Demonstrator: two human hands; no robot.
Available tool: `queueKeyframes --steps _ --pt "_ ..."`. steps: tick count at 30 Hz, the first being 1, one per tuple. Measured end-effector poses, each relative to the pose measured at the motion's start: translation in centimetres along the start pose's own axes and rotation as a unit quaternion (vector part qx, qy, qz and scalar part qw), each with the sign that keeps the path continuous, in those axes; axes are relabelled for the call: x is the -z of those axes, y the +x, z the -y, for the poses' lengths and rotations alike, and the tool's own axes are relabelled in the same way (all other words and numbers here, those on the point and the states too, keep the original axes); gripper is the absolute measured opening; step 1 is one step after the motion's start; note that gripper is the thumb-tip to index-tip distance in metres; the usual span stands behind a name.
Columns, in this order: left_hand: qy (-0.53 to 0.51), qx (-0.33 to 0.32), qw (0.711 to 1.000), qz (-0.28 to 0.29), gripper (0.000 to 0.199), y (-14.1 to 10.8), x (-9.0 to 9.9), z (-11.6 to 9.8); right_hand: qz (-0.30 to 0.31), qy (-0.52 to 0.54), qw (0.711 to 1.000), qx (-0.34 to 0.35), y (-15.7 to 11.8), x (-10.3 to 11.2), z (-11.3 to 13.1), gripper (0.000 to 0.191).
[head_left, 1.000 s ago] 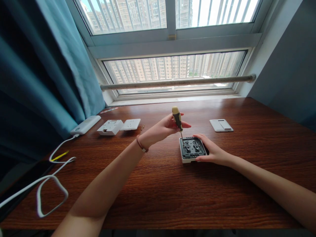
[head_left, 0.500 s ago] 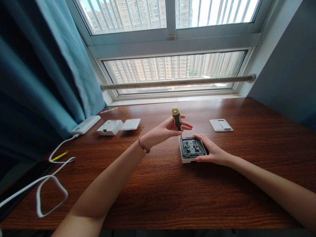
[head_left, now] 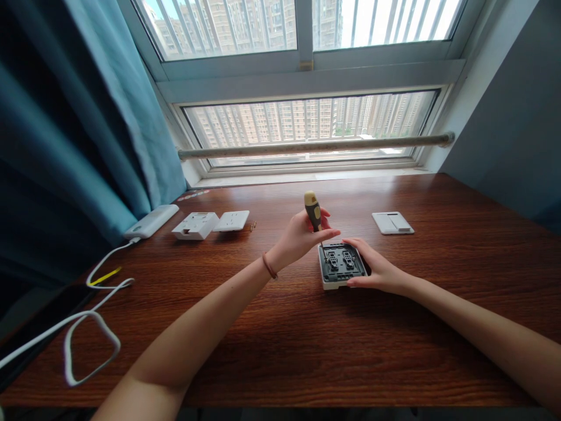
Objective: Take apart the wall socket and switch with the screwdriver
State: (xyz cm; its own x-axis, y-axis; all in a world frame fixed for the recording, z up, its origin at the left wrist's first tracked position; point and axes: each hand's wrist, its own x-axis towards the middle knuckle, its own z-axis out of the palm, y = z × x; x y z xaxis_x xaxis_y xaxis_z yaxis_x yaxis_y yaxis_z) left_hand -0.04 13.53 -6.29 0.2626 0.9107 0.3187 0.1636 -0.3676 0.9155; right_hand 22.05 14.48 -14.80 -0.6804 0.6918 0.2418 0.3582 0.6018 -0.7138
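Note:
My left hand (head_left: 304, 235) is closed around a screwdriver (head_left: 312, 210) with a yellow and black handle. The screwdriver stands nearly upright, its tip at the left side of a wall switch (head_left: 340, 275) that lies face up with its dark inner frame exposed. From the right, my right hand (head_left: 374, 268) grips the switch, thumb at the near edge and fingers at the far right corner. The screw under the tip is too small to make out. Beyond my right hand lies a white switch cover plate (head_left: 392, 223).
On the left of the wooden table (head_left: 263, 362) are a white mounting box (head_left: 195, 226), a white socket panel (head_left: 232, 221) and small brass screws (head_left: 253, 226). A white power strip (head_left: 153, 221) with a looping white cable (head_left: 94, 314) lies near the blue curtain (head_left: 131, 117).
My left hand has turned about the screwdriver handle, its wrist shifting to the right and the thumb reaching further forward. The switch and my right hand stay in place.

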Motion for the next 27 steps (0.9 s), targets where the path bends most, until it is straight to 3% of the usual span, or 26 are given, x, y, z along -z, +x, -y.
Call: queueKeyframes --steps 4,7,11,16,20,22,24,27 --pt "-0.154 0.036 0.978 0.139 0.047 -0.1 0.8 -0.6 -0.003 0.002 1.0 0.004 0.0 -0.1 -0.1 0.082" --pt "-0.18 0.038 0.967 0.177 0.045 0.0 1.3 -0.7 -0.004 0.004 1.0 0.007 0.0 0.0 -0.1 0.082" --pt "-0.136 0.047 0.979 0.147 0.036 0.1 1.2 -0.4 -0.002 0.006 1.0 0.001 0.0 0.0 0.1 0.083" --pt "-0.096 0.031 0.994 0.039 0.028 0.1 0.6 -0.8 -0.005 0.004 1.0 0.002 0.0 -0.1 -0.2 0.084" --pt "-0.147 0.049 0.988 0.002 0.021 0.2 1.4 -2.0 -0.007 0.003 1.0 0.011 0.0 0.0 -0.2 0.084" --pt "-0.214 0.097 0.972 0.003 0.015 0.0 2.0 -2.1 -0.005 0.003 1.0 0.023 -0.1 0.3 0.2 0.084" --pt "-0.285 0.19 0.94 -0.005 0.01 -0.4 2.3 -1.3 -0.023 -0.001 0.999 0.038 0.1 0.7 0.9 0.078" --pt "-0.351 0.334 0.875 -0.007 0.005 -1.7 2.2 1.0 -0.094 -0.032 0.994 0.044 0.9 1.2 2.4 0.043"
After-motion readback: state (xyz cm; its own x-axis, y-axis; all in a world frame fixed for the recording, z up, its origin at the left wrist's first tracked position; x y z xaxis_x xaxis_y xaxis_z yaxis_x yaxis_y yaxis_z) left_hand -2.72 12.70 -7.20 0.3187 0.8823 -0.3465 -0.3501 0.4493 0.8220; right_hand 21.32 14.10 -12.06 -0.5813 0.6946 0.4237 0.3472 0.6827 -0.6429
